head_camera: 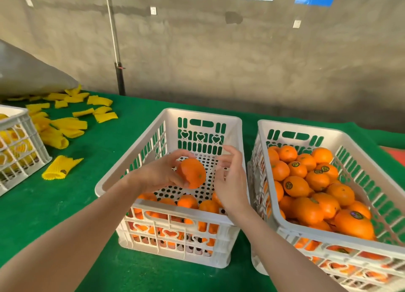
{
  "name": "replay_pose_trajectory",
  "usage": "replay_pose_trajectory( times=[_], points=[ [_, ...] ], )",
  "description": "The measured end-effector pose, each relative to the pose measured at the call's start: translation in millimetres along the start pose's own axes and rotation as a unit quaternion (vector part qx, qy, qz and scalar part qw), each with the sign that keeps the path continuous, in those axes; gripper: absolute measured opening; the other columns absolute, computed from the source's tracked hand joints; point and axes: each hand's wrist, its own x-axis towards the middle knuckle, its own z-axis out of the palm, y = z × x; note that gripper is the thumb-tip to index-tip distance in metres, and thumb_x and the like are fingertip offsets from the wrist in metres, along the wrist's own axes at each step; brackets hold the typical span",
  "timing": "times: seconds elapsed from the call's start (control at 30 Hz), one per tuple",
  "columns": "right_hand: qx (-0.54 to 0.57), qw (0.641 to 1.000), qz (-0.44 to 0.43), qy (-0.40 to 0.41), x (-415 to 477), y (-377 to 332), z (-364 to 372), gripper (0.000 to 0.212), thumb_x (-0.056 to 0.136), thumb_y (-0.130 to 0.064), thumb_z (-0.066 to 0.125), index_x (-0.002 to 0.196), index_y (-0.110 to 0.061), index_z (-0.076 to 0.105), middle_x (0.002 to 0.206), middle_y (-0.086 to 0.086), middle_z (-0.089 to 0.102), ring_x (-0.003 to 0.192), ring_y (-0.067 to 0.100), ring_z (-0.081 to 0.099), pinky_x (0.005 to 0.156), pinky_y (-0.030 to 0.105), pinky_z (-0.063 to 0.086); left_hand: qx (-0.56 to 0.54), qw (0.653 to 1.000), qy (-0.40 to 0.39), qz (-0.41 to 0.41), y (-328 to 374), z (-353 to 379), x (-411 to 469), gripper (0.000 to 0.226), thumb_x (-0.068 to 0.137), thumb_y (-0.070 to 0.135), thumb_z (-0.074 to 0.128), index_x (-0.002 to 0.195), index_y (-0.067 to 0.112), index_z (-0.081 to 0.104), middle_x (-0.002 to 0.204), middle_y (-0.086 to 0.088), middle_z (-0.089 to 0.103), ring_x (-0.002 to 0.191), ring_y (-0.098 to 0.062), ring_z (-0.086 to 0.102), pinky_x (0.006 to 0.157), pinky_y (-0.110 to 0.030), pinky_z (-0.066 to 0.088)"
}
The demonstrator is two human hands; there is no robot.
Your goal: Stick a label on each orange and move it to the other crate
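Left hand: the left hand (162,173) grips an orange (192,173), fingers curled round it.
Orange: it is held above the middle crate (171,116), over its perforated floor.
Right hand: the right hand (232,182) is just beside the orange with its fingers partly curled; I cannot tell if they pinch a label.
Middle crate: a few loose oranges (188,200) lie along its near wall.
Right crate: the right crate (306,127) is heaped with labelled oranges (295,185).
Table: yellow foam nets (72,125) are scattered on the green cloth (65,199).

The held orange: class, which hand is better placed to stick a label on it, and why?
Right. The right hand is raised close beside the orange, holding no fruit, while the left hand grips that orange over the middle crate.
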Motion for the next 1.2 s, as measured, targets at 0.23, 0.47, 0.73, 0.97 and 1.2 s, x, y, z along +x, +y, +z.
replay_pose_trajectory(
  times=[0.23, 0.47, 0.73, 0.97, 1.2],
  points=[
    [0.246, 0.966, 0.081, 0.003, -16, -22, -34, 0.032, 0.088, -0.002, 0.061, 0.109, -0.023, 0.05, 0.108, 0.0, 0.066, 0.102, 0.004, 0.062, 0.094, 0.034, 0.049, -0.24, 0.969, 0.006, 0.063, 8, 35, -26, 0.067, 0.062, -0.017, 0.07, 0.117, 0.018, 0.055, 0.122, -0.024, 0.054, 0.1, -0.04, 0.065, 0.075, -0.038, 0.057],
    [0.256, 0.964, 0.06, -0.047, -56, -34, -89, 0.003, 0.088, -0.015, 0.062, 0.088, -0.017, 0.063, 0.108, -0.01, 0.069, 0.105, 0.01, 0.063, 0.091, 0.036, 0.052, -0.38, 0.925, -0.017, 0.008, 18, 100, -36, 0.084, 0.055, 0.022, 0.089, 0.129, 0.007, 0.051, 0.123, -0.024, 0.057, 0.091, -0.039, 0.066, 0.065, -0.036, 0.06],
    [0.161, 0.983, 0.087, -0.004, -77, -33, -131, 0.011, 0.088, -0.013, 0.063, 0.077, -0.014, 0.066, 0.103, -0.009, 0.065, 0.104, 0.006, 0.058, 0.098, 0.04, 0.046, -0.374, 0.927, -0.003, 0.001, 19, 162, -34, 0.057, 0.071, 0.025, 0.071, 0.124, 0.008, 0.058, 0.113, -0.018, 0.066, 0.089, -0.028, 0.069, 0.072, -0.035, 0.06],
    [0.116, 0.991, 0.055, 0.038, -92, -25, -158, 0.011, 0.088, -0.01, 0.063, 0.077, -0.008, 0.063, 0.101, -0.003, 0.061, 0.1, 0.011, 0.058, 0.089, 0.039, 0.05, -0.396, 0.918, -0.032, 0.003, 21, 201, -39, 0.052, 0.074, 0.022, 0.073, 0.122, 0.009, 0.06, 0.115, -0.018, 0.067, 0.096, -0.029, 0.068, 0.073, -0.034, 0.059],
    [0.042, 0.996, -0.036, 0.077, -103, -14, -169, 0.012, 0.084, -0.013, 0.067, 0.079, -0.019, 0.059, 0.097, -0.01, 0.056, 0.098, 0.007, 0.055, 0.076, 0.023, 0.051, -0.415, 0.909, -0.038, 0.0, 19, 221, -41, 0.051, 0.078, 0.019, 0.07, 0.125, 0.005, 0.055, 0.117, -0.02, 0.066, 0.107, -0.033, 0.065, 0.078, -0.037, 0.058]
  ],
)
